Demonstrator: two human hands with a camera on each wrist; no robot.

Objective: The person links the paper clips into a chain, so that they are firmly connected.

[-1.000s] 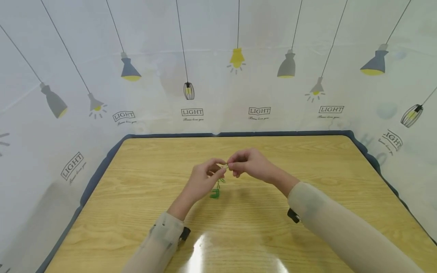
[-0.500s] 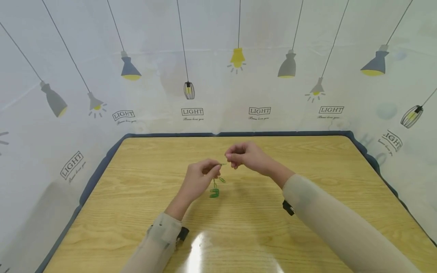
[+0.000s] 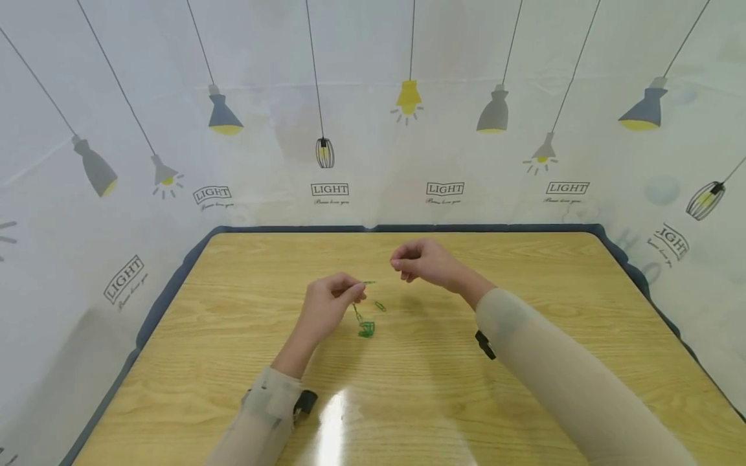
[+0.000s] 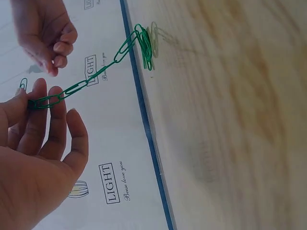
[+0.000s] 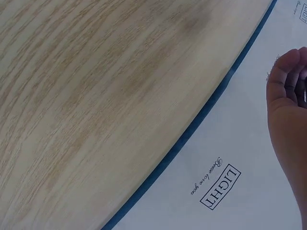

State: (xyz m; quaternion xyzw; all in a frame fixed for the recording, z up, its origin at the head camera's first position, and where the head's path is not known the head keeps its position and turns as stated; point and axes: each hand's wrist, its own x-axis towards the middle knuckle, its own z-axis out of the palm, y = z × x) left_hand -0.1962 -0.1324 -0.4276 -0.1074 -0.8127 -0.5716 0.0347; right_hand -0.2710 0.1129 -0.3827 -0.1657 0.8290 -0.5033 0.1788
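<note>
My left hand (image 3: pixel 333 304) pinches a chain of green paper clips (image 4: pixel 76 87) between thumb and index finger, its other fingers loosely bent. One clip end (image 4: pixel 23 83) sticks out past the fingertips. The chain slants down to a small bunch of green paper clips (image 3: pixel 366 329) on the table. A single loose green paper clip (image 3: pixel 380 306) lies to the right of that bunch. My right hand (image 3: pixel 428 264) is raised to the right of the left hand, apart from the chain. Its fingers are curled, thumb close to the index finger, with nothing visible between them.
A wood-grain table (image 3: pixel 501 362) fills the lower view, with a dark blue border (image 3: pixel 484 228) along its edge. Behind it hangs a pale sheet (image 3: pixel 373 155) printed with lamps and the word LIGHT. A dark device (image 3: pixel 305 402) is strapped at the left wrist.
The hands have parted: the right moved up and away from the clip between them, while the left drew leftward with the chain. The loose clip on the table is now plainly visible.
</note>
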